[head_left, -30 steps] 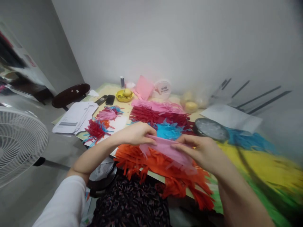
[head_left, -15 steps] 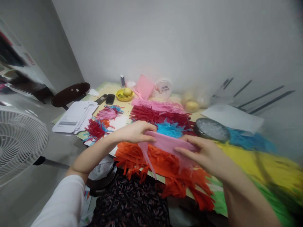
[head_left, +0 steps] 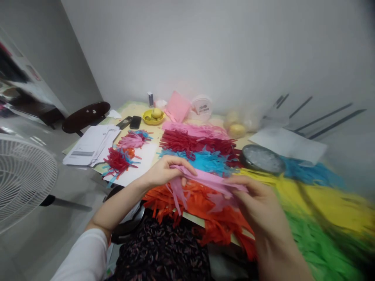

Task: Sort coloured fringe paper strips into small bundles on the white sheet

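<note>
Between my two hands stretches a strip of pink fringed tissue paper [head_left: 208,179], its cut ends hanging down. My left hand [head_left: 170,169] pinches its left end, and my right hand [head_left: 252,195] grips the right end between thumb and fingers. Just beneath lies orange fringed paper [head_left: 202,203], which droops over the table's front edge. Blue fringed paper [head_left: 209,160] is right behind the held strip, with dark red fringed paper [head_left: 196,141] and more pink fringe [head_left: 196,129] farther back. Two multicoloured tassel bunches [head_left: 118,159] lie left of my hands.
Yellow paper [head_left: 328,199] and green paper [head_left: 319,242] cover the right side. A dark round dish [head_left: 262,158] stands behind them. At the left are a paper stack [head_left: 90,144], a phone [head_left: 135,122], a yellow fruit bowl [head_left: 153,117] and a fan [head_left: 26,183].
My right hand has turned and dropped slightly, and the held pink paper now looks narrower and more gathered. My left hand has shifted a little left and down, its fingers curling over the paper.
</note>
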Demonstrator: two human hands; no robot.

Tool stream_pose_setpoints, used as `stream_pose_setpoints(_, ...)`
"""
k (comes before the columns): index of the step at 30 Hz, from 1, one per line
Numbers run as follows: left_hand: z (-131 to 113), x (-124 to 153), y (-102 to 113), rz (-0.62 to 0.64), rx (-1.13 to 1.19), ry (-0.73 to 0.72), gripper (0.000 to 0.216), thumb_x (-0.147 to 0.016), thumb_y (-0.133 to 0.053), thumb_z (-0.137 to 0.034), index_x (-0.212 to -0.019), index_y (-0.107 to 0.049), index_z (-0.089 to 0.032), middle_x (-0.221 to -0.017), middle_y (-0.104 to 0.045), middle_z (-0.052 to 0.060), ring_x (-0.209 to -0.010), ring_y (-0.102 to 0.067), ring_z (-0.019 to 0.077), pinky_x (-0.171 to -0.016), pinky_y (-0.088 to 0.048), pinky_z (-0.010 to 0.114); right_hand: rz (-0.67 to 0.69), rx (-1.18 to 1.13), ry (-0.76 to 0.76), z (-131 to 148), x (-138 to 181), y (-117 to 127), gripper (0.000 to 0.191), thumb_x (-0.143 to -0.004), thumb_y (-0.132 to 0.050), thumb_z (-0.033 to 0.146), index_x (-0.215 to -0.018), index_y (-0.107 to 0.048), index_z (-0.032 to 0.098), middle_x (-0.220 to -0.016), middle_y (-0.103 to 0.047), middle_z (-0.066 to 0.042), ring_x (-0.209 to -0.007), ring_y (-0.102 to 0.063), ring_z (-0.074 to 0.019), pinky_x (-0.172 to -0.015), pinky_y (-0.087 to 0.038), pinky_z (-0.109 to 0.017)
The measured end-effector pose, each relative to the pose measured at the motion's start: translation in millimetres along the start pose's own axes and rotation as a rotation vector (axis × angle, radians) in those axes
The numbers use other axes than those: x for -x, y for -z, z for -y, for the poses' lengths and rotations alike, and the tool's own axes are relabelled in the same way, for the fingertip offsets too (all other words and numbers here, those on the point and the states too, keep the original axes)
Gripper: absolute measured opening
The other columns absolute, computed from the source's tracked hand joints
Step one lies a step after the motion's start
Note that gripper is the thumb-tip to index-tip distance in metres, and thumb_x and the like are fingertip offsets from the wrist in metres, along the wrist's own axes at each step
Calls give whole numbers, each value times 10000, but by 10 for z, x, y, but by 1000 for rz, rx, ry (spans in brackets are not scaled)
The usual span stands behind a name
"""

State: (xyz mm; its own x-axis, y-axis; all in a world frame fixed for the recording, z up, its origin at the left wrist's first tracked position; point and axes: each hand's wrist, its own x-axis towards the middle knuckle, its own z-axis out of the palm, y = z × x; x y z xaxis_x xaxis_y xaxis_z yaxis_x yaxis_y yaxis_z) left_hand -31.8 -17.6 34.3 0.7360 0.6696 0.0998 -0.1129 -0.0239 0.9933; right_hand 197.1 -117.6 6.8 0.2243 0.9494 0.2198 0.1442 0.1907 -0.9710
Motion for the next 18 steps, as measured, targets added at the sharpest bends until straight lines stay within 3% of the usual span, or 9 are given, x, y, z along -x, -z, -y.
stream_pose_setpoints(5, -38, 3, -18, -25, 47, -47, 102, -771, -621, -194, -726, -676, -121, -594, -627, 16, -541, -604, 106, -628, -487, 239, 73, -95, 118, -29, -13, -15, 237, -814, -724, 431, -679, -697, 237, -631, -615, -17, -603, -571, -161, -582, -460, -281)
stream_pose_setpoints(12, -10, -2, -24, -42, 28, -52, 241, -785, -677, -359, -751, -645, -122, -620, -612, 12, -575, -610, 121, -662, -500, 261, 26, -138, 49, -33, -36, -95, 157, -821, -672, 346, -712, -677, 233, -661, -590, -14, -645, -551, -167, -608, -438, -280)
stream_pose_setpoints(15, -15, 11, -49, -108, -105, -40, 331, -762, -722, -438, -726, -595, -134, -661, -630, 19, -586, -602, 121, -605, -462, 236, 14, -98, 82, -3, -45, -113, 187, -805, -636, 358, -684, -684, 224, -722, -643, -40, -720, -597, -194, -642, -460, -291)
stream_pose_setpoints(18, -29, 27, -77, -211, -358, -99, 316, -772, -732, -407, -718, -550, -154, -711, -646, 18, -638, -599, 120, -605, -436, 220, -19, 124, 129, 57, -28, -130, 181, -807, -651, 348, -672, -663, 229, -704, -658, -27, -715, -622, -193, -655, -480, -285)
